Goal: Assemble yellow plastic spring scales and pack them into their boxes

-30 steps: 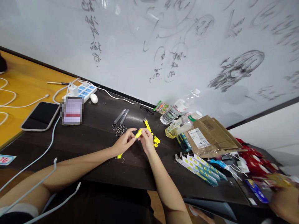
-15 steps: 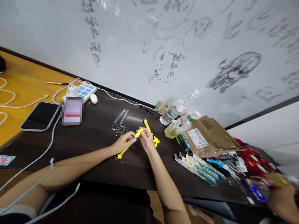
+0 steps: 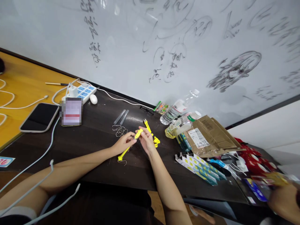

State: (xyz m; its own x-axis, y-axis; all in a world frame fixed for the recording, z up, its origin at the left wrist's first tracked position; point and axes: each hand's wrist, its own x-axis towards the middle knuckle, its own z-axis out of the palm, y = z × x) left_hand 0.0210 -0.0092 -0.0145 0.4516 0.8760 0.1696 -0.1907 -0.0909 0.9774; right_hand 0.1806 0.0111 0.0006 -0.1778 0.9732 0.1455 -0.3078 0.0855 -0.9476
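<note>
Between my two hands is a small yellow plastic piece [image 3: 138,133]. My right hand [image 3: 147,141] pinches it with the fingertips. My left hand [image 3: 124,143] is closed round a yellow rod [image 3: 124,154], which slants down to a wider end with a metal hook [image 3: 124,162]; its upper end is hidden by the fingers. Just beyond my right hand lie another yellow rod piece [image 3: 147,125] and some small yellow parts [image 3: 156,142]. Bent metal hooks [image 3: 120,131] and clear tubes [image 3: 121,117] rest on the dark table beyond my left hand.
Left: a phone [image 3: 39,117], a power strip [image 3: 85,92] and white cables. Right: bottles [image 3: 172,112], a cardboard package [image 3: 208,136] and green-white cartons [image 3: 199,168]. Another person's arm [image 3: 284,201] shows at the lower right. A whiteboard [image 3: 122,47] stands behind the table.
The hook at the rod's lower end has swung slightly right and down. The yellow piece has tilted a little between my fingers. Both hands stay nearly in place.
</note>
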